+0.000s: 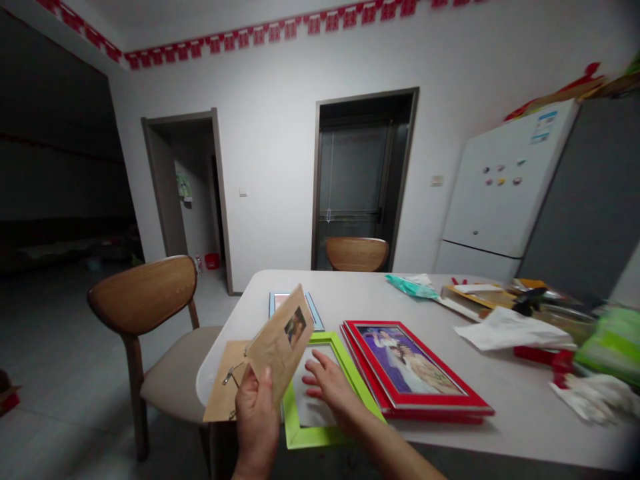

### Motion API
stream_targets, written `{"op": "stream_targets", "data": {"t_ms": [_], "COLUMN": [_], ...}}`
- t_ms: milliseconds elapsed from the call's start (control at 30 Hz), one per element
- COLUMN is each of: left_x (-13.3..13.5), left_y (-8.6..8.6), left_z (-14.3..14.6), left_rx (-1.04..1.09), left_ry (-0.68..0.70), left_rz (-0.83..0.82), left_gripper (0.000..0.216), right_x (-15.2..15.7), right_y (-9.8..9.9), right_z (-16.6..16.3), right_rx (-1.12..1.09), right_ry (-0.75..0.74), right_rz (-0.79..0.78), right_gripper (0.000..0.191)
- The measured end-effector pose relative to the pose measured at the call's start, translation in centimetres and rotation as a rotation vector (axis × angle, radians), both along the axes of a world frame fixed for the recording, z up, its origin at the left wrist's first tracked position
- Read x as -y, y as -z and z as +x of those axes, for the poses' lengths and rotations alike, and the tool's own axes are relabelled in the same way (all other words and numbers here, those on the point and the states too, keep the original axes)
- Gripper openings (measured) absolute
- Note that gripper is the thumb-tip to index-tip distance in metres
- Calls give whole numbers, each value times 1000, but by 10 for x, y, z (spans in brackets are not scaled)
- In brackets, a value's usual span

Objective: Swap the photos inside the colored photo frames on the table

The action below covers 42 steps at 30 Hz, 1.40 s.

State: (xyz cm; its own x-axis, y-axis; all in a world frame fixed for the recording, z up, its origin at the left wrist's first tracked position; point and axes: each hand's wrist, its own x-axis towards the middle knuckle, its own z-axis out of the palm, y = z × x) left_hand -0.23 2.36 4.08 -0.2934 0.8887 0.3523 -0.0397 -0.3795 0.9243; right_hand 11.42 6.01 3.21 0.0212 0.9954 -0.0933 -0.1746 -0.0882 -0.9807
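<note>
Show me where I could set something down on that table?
Bare table shows between the blue frame, red frames and teal packet; another patch separates the red frames from the white paper. It's crowded at the right, around the green bag, and near left, where the left hand, brown board, right hand and lime frame gather.

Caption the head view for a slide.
Left hand holds a brown booklet; right hand is over a green frame, red frames alongside.

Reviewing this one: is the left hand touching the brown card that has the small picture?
Touching: the head view shows the left hand gripping the brown card near its lower edge, thumb lying across its face.
</note>
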Motion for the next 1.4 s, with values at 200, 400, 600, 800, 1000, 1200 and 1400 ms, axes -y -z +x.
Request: {"op": "stream_targets", "data": {"t_ms": [200,400,600,800,1000,1200,1400], "left_x": [4,-2,6,5,6,3,-8], "left_y": [20,31,40,30,27,32,37], "left_z": [17,-3,-2,-6,-6,-24,-80], "left_rx": [-19,-425,-858,-960,-1012,-1037,-1258], "left_ry": [163,164,264,336,367,329,116], "left_rz": [-118,-195,-173,-163,-176,-167,-291], "left_gripper": [44,50,44,30,22,46,64], "right_x": [-13,-33,-46,-53,-46,-36,-17], "right_y": [8,13,25,21,23,28,16], "right_z": [25,72,73,62,59,59,28], "right_rx": [-171,166,471,913,1194,1455,1270], "right_ry": [51,49,4,79,150,167,10], "right_rz": [114,85,117,195,169,260,519], "right_gripper": [28,40,38,37,30,29,30]}}
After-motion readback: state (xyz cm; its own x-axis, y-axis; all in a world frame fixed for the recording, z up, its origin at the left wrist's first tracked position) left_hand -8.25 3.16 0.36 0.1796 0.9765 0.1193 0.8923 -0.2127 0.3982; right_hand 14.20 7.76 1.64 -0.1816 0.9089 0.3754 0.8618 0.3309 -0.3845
